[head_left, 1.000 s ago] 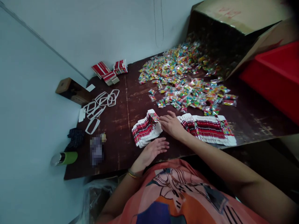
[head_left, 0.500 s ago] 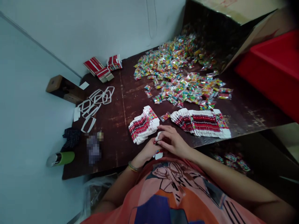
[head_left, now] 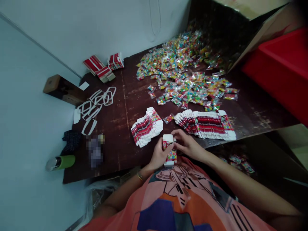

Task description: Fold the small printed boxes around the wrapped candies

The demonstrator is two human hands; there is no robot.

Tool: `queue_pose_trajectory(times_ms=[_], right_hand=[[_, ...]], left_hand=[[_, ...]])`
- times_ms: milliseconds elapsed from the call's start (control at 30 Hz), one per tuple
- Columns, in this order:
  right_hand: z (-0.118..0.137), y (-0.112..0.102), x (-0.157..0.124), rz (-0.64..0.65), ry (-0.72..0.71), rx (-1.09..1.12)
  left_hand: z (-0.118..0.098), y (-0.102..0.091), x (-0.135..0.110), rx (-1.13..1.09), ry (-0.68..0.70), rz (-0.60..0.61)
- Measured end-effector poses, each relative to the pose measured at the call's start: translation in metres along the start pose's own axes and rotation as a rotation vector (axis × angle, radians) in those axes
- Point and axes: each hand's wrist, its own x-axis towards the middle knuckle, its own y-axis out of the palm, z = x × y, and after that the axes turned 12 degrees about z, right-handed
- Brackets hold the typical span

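Close to my body, a small red candy box with a colourful print and white end flaps is held upright between my hands. My left hand is closed round its left side, thumb across the front. At its right edge, the bent fingers of my right hand grip the side near the upper flap. Just beyond lie two fanned rows of flat boxes, the left row and the longer right row. A single candy packet rests between these rows.
A large heap of wrapped candy packets covers the table's back, beside a cardboard box and a red bin. At left are white bands, a wooden block, a green bottle and stacked red-and-white cartons.
The box has turned so its printed front and white top flap now show. My left hand has shifted to its side, and my right hand has moved slightly right.
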Motion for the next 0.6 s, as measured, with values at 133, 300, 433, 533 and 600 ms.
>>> queue_pose_trajectory(times_ms=[133, 300, 433, 533, 600], right_hand=[[-0.015, 0.011, -0.016, -0.155, 0.11, 0.328], [-0.024, 0.011, -0.019, -0.01, 0.29, 0.922], [-0.028, 0.012, -0.012, 0.152, 0.394, 1.044], [-0.024, 0.014, -0.006, 0.266, 0.452, 0.875], [-0.019, 0.014, -0.003, 0.274, 0.432, 0.677]], left_hand=[[0.01, 0.002, -0.015, 0.041, 0.13, -0.055], [0.005, -0.007, -0.026, 0.182, 0.109, 0.09], [-0.007, -0.005, -0.032, 0.243, 0.165, 0.105], [-0.009, 0.001, -0.033, 0.079, 0.084, -0.002], [-0.005, 0.004, -0.03, -0.156, -0.048, -0.029]])
